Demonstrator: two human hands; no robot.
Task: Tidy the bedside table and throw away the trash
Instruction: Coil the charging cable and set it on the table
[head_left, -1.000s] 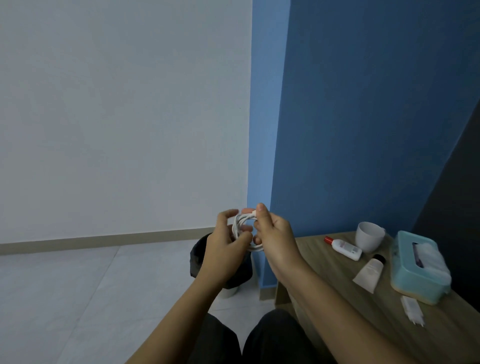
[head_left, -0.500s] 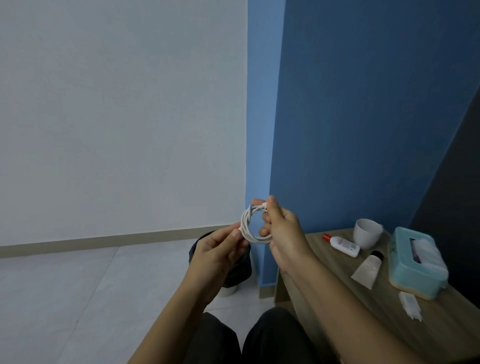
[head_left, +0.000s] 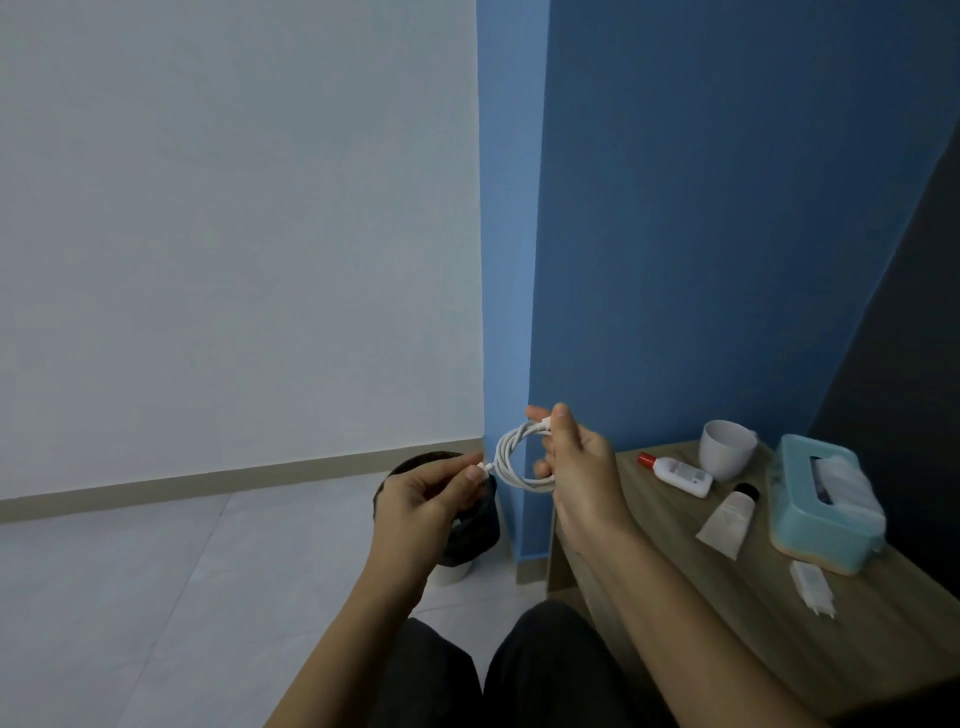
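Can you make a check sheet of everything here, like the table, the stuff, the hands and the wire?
Surface: wooden bedside table, with things on it.
Job's things: white cable coiled in a loop, held in the air; dark-lined trash bin on the floor left of the table.
Clutter: white mug, red-capped bottle lying down, tube lying down, teal tissue box, white charger plug, all on the table.
Grippers: left hand pinches one cable end; right hand holds the coil and pinches the other end.
Cables: only the white cable, not joined to the charger plug.
Surroundings: white wall, blue wall, tiled floor.
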